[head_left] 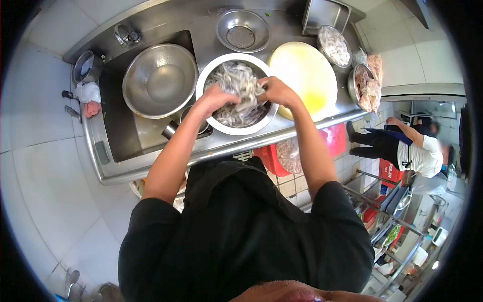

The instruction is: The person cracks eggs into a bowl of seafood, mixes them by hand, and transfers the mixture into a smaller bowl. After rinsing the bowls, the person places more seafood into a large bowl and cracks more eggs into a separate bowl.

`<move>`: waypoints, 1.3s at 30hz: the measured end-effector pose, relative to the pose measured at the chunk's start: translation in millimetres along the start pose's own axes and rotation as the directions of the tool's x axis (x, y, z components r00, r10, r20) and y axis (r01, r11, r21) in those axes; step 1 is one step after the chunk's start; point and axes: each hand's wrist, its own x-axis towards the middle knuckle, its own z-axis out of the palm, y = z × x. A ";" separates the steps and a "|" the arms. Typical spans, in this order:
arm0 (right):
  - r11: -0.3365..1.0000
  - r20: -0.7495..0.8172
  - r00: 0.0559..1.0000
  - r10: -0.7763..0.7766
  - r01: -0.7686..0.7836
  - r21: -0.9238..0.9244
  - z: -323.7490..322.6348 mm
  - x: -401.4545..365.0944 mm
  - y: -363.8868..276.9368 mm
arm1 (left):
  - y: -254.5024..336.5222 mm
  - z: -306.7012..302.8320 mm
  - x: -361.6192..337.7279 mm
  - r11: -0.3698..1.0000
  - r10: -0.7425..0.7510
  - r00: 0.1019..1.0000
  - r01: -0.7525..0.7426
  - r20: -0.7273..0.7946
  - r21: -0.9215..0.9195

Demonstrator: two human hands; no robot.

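A white-rimmed bowl [202, 80] stands on the steel counter in front of me, filled with glossy grey-white strips [241, 83] of what looks like raw seafood or meat. Both of my hands reach into it. My left hand [217, 99] comes in from the left, its fingers curled into the strips. On the right side of the bowl, my right hand [276, 91] grips a bunch of the strips, some lifted above the rest. Slight blur covers the strips, and my fingertips are partly hidden among them.
Left of the bowl, a large steel colander [161, 80] sits in the sink [121, 141]. Behind is a smaller strainer [243, 31]; to the right, a round yellowish board [302, 75]. Bowls of pale pieces [334, 46] and raw meat [366, 88] stand farther right. Another person [415, 148] stands beyond.
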 end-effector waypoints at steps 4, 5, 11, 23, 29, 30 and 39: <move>0.966 -0.107 0.990 0.093 -0.063 0.251 -2.0 16.0 11.9 | 10.2 9.3 -6.7 0.947 -0.147 0.979 0.099 -0.141 -0.307; 0.973 -0.128 0.985 0.112 -0.083 0.215 13.2 40.4 25.1 | 5.8 13.0 1.2 0.886 -0.188 0.956 0.065 -0.227 -0.460; 0.528 0.105 0.972 0.210 -0.203 0.825 50.6 79.8 1.0 | -58.6 -10.1 109.2 0.751 -0.231 0.968 0.114 -0.098 -0.650; 0.921 0.007 0.994 0.107 -0.101 0.376 5.8 -27.2 -11.6 | 1.6 -9.3 -8.8 0.995 -0.058 0.995 0.051 -0.078 -0.086; 0.967 -0.414 0.874 0.253 -0.233 0.098 103.7 26.7 24.6 | -40.2 6.9 65.0 0.937 -0.205 0.962 0.141 -0.178 -0.319; 0.940 -0.424 0.840 0.339 -0.282 0.192 112.1 37.1 21.3 | -28.5 12.8 60.4 0.916 -0.157 0.982 0.108 -0.100 -0.386; 0.947 -0.451 0.887 0.103 0.052 0.318 67.8 3.4 -21.7 | 1.7 20.0 31.9 0.990 -0.051 0.980 0.025 -0.192 -0.139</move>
